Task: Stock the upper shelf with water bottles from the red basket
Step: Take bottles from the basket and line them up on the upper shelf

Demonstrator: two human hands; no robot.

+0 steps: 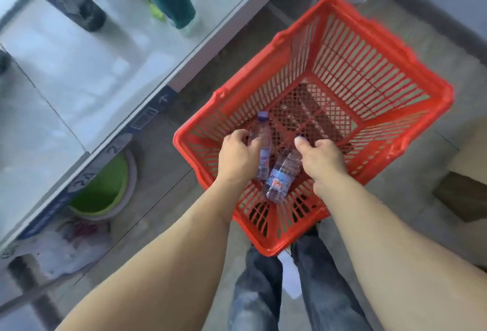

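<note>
A red basket (pixel 379 77) stands on the floor in front of my legs. Two small clear water bottles with purple caps lie in its near corner. My left hand (pixel 235 158) grips the left water bottle (pixel 263 146), its fingers curled round the body. My right hand (pixel 322 163) reaches over the top of the right water bottle (pixel 279 181), thumb on the neck and fingers curled; the hold is partly hidden. The white upper shelf (pixel 92 67) lies to the upper left.
On the shelf stand a dark bottle (pixel 68 1), a teal bottle (pixel 174 1) and a green one behind it. Below the shelf edge sit a green bucket (pixel 102 188) and a crumpled bag. A cardboard box (pixel 466 172) is on the floor at the right.
</note>
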